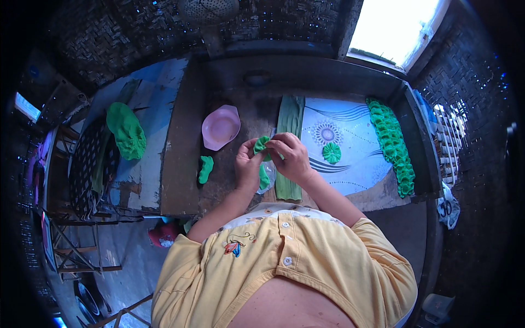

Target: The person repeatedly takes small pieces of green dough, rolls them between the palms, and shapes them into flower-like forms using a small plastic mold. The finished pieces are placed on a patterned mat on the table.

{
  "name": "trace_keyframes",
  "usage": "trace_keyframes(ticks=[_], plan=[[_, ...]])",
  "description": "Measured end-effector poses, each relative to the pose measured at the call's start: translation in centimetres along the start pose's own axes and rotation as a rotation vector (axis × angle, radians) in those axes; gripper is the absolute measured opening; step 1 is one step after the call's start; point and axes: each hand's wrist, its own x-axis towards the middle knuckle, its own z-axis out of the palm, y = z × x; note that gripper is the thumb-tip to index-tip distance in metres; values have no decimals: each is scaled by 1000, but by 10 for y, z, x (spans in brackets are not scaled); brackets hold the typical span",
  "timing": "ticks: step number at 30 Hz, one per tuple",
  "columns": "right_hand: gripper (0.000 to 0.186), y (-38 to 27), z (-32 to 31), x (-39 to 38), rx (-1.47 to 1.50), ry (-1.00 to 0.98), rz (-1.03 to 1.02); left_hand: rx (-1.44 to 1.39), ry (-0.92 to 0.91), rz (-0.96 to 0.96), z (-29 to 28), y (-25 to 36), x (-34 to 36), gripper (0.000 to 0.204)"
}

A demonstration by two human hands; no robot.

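Green cloth pinched between left grip and right grip; fingertips touching.

I'm seeing bare wood beyond the hands, a lane between the pink dish and the flat green cloth. Left hand and right hand plug its near end. Left wall and far wall hem me in; rightward, low passage over the patterned sheet until the ruffled green strip.
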Motion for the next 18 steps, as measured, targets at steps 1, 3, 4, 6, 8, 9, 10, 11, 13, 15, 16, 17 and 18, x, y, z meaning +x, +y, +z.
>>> trace_keyframes(ticks=[1,3,4,6,8,9,10,11,13,15,16,17,18], plan=[[25,0,-2,1,1,-29,3,7,-7,-1,-1,0,0,30],[29,1,-5,3,22,-65,4,13,-23,-3,-3,-2,0,29],[32,1,-5,3,23,-69,24,13,-33,-5,-4,-2,0,29],[39,1,-6,4,25,-56,52,29,-46,-5,-6,-4,0,28],[44,1,-5,3,82,-71,90,57,-65,1,-7,-5,1,27],[47,1,-4,3,101,-88,125,74,-64,-7,-7,-5,1,27],[48,1,-4,2,164,-111,172,85,-73,-13,-7,-4,1,28],[50,1,-4,2,223,-136,227,101,-63,-36,-6,-3,0,29],[53,1,-6,2,274,-171,314,35,-60,-55,-3,-1,-1,32],[56,2,-9,2,257,-206,381,15,-31,-89,0,3,-3,37],[56,3,-10,2,291,-219,422,23,-14,-105,1,4,-4,39],[57,3,-11,2,322,-248,466,9,-26,-104,2,6,-5,41],[58,4,-12,1,337,-246,489,72,-7,-128,2,7,-5,42]])
